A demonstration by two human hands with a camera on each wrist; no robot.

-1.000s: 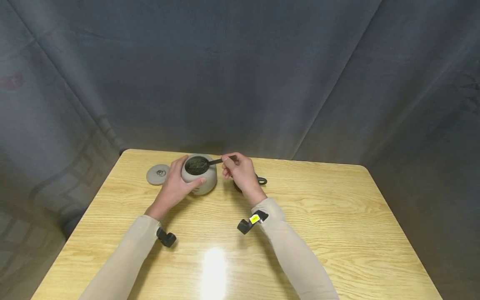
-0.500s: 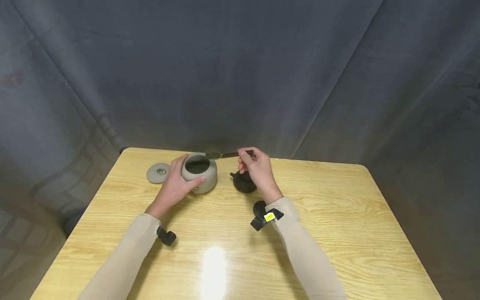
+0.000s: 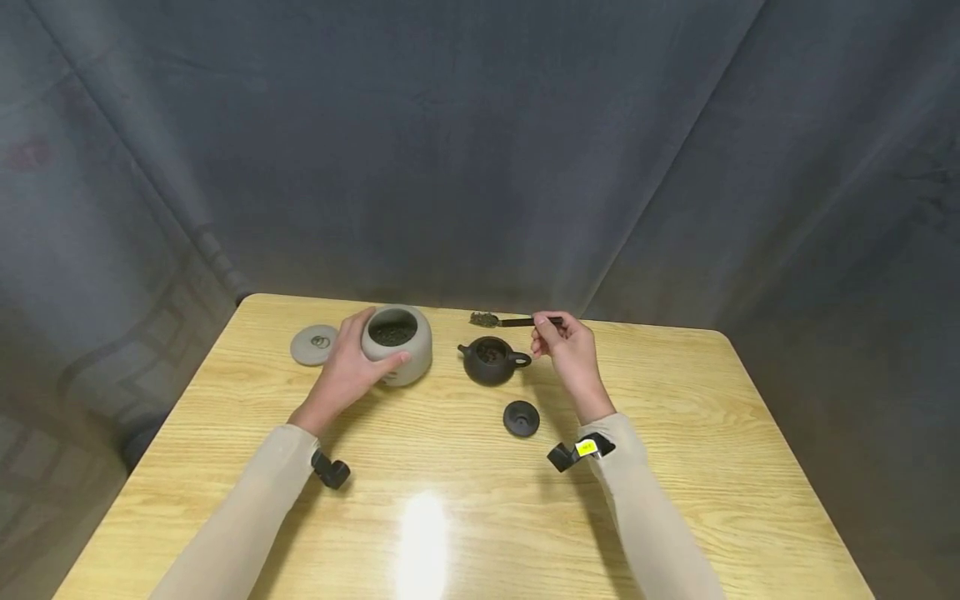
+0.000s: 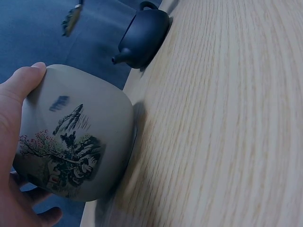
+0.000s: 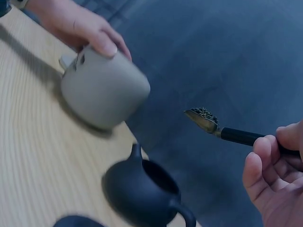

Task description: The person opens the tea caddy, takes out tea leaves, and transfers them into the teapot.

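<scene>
My left hand (image 3: 351, 368) holds a grey ceramic tea jar (image 3: 412, 354) around its side; dark tea leaves lie inside, and the left wrist view shows a painted landscape on the jar (image 4: 71, 137). Between thumb and fingers, my right hand (image 3: 573, 354) pinches the dark handle of a tea scoop (image 3: 517, 322). Its metal bowl (image 5: 202, 122) carries a heap of dry tea leaves (image 5: 204, 113). The scoop is raised just behind and above a lidless black teapot (image 3: 487, 369), whose spout points left toward the jar. Something reddish-brown shows inside the pot.
The teapot's round black lid (image 3: 521, 418) lies on the wooden table (image 3: 450, 450) in front of the pot. Left of the jar lies its grey lid (image 3: 313, 344) with a ring on top. A dark curtain (image 3: 480, 167) hangs behind the table's back edge.
My right hand has lifted the scoop out of the jar, loaded with tea leaves, and carried it right to the teapot, uncovering the pot and its lid. The left hand stays on the jar.
</scene>
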